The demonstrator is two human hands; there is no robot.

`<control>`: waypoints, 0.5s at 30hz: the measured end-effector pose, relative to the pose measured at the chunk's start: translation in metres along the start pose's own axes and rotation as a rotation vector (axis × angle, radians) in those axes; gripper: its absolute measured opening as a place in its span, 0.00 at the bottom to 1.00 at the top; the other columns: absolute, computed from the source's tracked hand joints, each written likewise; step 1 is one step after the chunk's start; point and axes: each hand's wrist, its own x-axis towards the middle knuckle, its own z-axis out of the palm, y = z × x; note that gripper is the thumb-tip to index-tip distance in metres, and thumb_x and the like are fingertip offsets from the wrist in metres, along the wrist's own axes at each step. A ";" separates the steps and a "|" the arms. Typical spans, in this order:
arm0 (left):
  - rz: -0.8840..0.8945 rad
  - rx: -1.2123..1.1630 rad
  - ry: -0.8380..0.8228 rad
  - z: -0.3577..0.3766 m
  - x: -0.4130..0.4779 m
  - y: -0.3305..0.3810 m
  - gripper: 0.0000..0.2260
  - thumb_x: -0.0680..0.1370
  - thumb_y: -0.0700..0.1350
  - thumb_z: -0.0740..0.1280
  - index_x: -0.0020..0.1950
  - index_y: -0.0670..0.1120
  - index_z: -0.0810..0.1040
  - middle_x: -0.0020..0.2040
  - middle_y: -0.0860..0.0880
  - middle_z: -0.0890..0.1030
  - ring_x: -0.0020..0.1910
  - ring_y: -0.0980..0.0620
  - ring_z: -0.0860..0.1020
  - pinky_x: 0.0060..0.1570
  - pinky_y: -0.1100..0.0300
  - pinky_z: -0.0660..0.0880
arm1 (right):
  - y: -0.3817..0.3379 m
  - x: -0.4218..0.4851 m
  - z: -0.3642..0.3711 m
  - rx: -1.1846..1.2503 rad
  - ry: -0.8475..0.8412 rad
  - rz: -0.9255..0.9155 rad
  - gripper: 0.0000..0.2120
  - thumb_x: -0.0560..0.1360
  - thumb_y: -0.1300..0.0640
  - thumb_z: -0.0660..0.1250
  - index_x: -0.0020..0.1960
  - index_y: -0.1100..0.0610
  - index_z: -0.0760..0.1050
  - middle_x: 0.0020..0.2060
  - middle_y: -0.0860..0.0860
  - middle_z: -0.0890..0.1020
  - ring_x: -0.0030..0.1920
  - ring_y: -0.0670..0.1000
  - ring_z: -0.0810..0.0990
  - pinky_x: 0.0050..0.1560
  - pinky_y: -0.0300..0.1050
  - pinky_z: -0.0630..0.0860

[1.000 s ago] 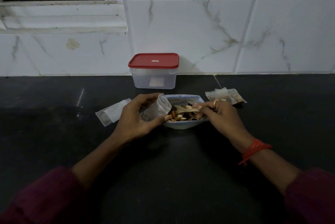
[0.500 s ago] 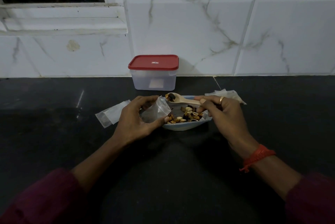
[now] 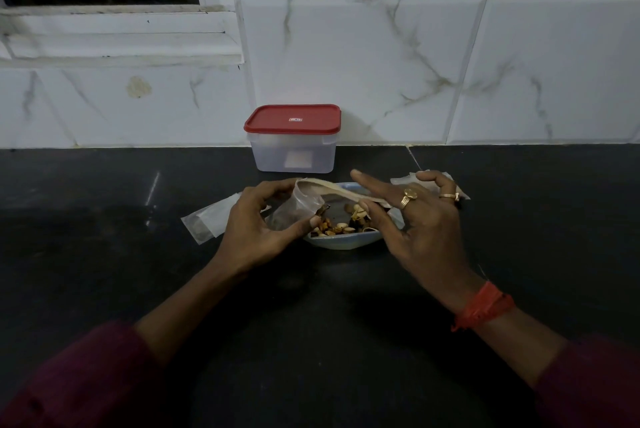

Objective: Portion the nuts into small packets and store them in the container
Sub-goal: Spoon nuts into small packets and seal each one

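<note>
Over the bowl (image 3: pixel 346 241), left fingers (image 3: pixel 313 221) pinch the packet (image 3: pixel 298 208); right fingers (image 3: pixel 367 203) grip the spoon (image 3: pixel 332 189).

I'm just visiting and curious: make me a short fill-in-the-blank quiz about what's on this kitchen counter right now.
1. The lid on the storage container by the wall is coloured ____.
2. The right hand tips a wooden ____ into the small clear packet.
3. That packet is held open by the ____ hand.
4. The loose nuts lie in a pale ____ between the hands.

Answers: red; spoon; left; bowl
</note>
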 end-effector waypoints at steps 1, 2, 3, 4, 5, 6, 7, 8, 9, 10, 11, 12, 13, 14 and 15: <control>-0.006 -0.003 -0.002 0.000 0.000 0.000 0.34 0.66 0.62 0.73 0.69 0.49 0.76 0.62 0.52 0.79 0.56 0.61 0.75 0.47 0.83 0.66 | 0.001 0.001 -0.001 0.017 0.015 -0.001 0.16 0.78 0.53 0.70 0.66 0.49 0.78 0.45 0.42 0.84 0.44 0.38 0.77 0.64 0.57 0.69; -0.008 -0.009 -0.002 0.000 0.001 -0.001 0.34 0.66 0.61 0.73 0.69 0.49 0.76 0.61 0.52 0.80 0.56 0.61 0.75 0.47 0.82 0.66 | 0.002 0.002 -0.001 0.038 0.024 0.004 0.13 0.78 0.53 0.70 0.63 0.50 0.81 0.46 0.41 0.84 0.45 0.36 0.77 0.64 0.57 0.69; -0.009 -0.014 0.002 0.000 0.001 -0.002 0.33 0.66 0.61 0.73 0.69 0.50 0.76 0.61 0.52 0.80 0.56 0.60 0.76 0.47 0.81 0.67 | 0.003 0.002 -0.002 0.058 0.031 0.021 0.12 0.78 0.54 0.71 0.60 0.51 0.82 0.47 0.40 0.84 0.46 0.35 0.77 0.64 0.57 0.69; -0.012 -0.019 0.012 0.000 0.002 -0.003 0.33 0.67 0.61 0.74 0.69 0.50 0.76 0.61 0.53 0.80 0.57 0.60 0.76 0.48 0.79 0.68 | 0.005 0.003 -0.003 0.073 0.038 0.057 0.11 0.78 0.55 0.71 0.59 0.51 0.83 0.47 0.40 0.84 0.47 0.34 0.77 0.64 0.56 0.69; -0.023 -0.026 0.030 0.000 0.002 -0.005 0.32 0.68 0.60 0.74 0.69 0.50 0.76 0.61 0.53 0.80 0.57 0.58 0.76 0.50 0.75 0.69 | 0.007 0.003 -0.004 0.084 0.048 0.107 0.10 0.78 0.56 0.71 0.58 0.51 0.83 0.48 0.39 0.83 0.48 0.33 0.77 0.64 0.56 0.70; -0.042 -0.038 0.055 0.000 0.003 -0.007 0.31 0.68 0.59 0.75 0.69 0.50 0.76 0.61 0.53 0.80 0.58 0.57 0.76 0.53 0.70 0.70 | 0.009 0.003 -0.005 0.086 0.059 0.159 0.09 0.78 0.57 0.71 0.57 0.51 0.83 0.49 0.38 0.83 0.50 0.31 0.77 0.63 0.57 0.70; -0.062 -0.055 0.080 -0.001 0.004 -0.009 0.30 0.69 0.56 0.76 0.69 0.50 0.76 0.62 0.53 0.80 0.59 0.56 0.76 0.54 0.65 0.72 | 0.011 0.004 -0.006 0.082 0.064 0.207 0.09 0.78 0.57 0.71 0.57 0.51 0.83 0.50 0.37 0.82 0.51 0.28 0.75 0.61 0.57 0.72; -0.077 -0.077 0.103 -0.001 0.005 -0.010 0.28 0.71 0.53 0.77 0.69 0.49 0.76 0.62 0.53 0.80 0.59 0.56 0.76 0.53 0.63 0.73 | 0.014 0.003 -0.006 0.083 0.049 0.247 0.09 0.78 0.56 0.70 0.58 0.51 0.82 0.49 0.36 0.81 0.52 0.28 0.74 0.59 0.58 0.74; -0.089 -0.093 0.117 -0.002 0.005 -0.011 0.27 0.72 0.50 0.77 0.69 0.48 0.75 0.63 0.52 0.80 0.59 0.57 0.76 0.52 0.64 0.72 | 0.016 0.003 -0.007 0.093 0.012 0.276 0.10 0.79 0.54 0.69 0.59 0.50 0.82 0.48 0.35 0.81 0.52 0.31 0.76 0.57 0.58 0.76; -0.095 -0.103 0.122 -0.002 0.006 -0.011 0.26 0.72 0.48 0.77 0.69 0.48 0.75 0.63 0.52 0.80 0.59 0.57 0.77 0.50 0.66 0.71 | 0.018 0.003 -0.006 0.107 -0.038 0.280 0.11 0.78 0.52 0.69 0.59 0.49 0.82 0.47 0.36 0.81 0.51 0.35 0.77 0.56 0.58 0.77; -0.097 -0.111 0.123 -0.001 0.006 -0.012 0.26 0.72 0.47 0.77 0.69 0.48 0.75 0.63 0.52 0.80 0.59 0.57 0.77 0.50 0.66 0.71 | 0.020 0.003 -0.006 0.118 -0.092 0.247 0.11 0.78 0.51 0.68 0.59 0.49 0.82 0.46 0.37 0.81 0.49 0.37 0.77 0.56 0.57 0.76; -0.097 -0.115 0.121 -0.001 0.007 -0.011 0.26 0.72 0.47 0.77 0.69 0.48 0.75 0.63 0.52 0.80 0.59 0.56 0.77 0.50 0.65 0.71 | 0.022 0.002 -0.005 0.124 -0.144 0.186 0.11 0.78 0.50 0.68 0.58 0.50 0.82 0.46 0.36 0.81 0.49 0.36 0.77 0.58 0.54 0.75; -0.096 -0.118 0.118 0.000 0.006 -0.011 0.26 0.72 0.47 0.77 0.69 0.48 0.75 0.63 0.52 0.80 0.59 0.56 0.77 0.51 0.65 0.72 | 0.023 0.002 -0.003 0.126 -0.192 0.119 0.11 0.78 0.50 0.67 0.57 0.50 0.83 0.46 0.35 0.79 0.48 0.34 0.75 0.60 0.51 0.72; -0.094 -0.120 0.117 0.000 0.006 -0.010 0.26 0.72 0.47 0.77 0.69 0.48 0.75 0.62 0.53 0.80 0.59 0.56 0.77 0.52 0.63 0.72 | 0.023 0.001 -0.002 0.122 -0.231 0.062 0.10 0.78 0.50 0.67 0.55 0.50 0.83 0.46 0.34 0.79 0.47 0.33 0.74 0.60 0.49 0.69; -0.096 -0.122 0.117 0.001 0.006 -0.010 0.26 0.72 0.48 0.77 0.69 0.48 0.76 0.62 0.53 0.80 0.59 0.56 0.77 0.52 0.62 0.73 | 0.024 0.001 -0.001 0.109 -0.259 0.017 0.10 0.78 0.50 0.66 0.54 0.51 0.83 0.46 0.36 0.79 0.46 0.34 0.73 0.59 0.48 0.68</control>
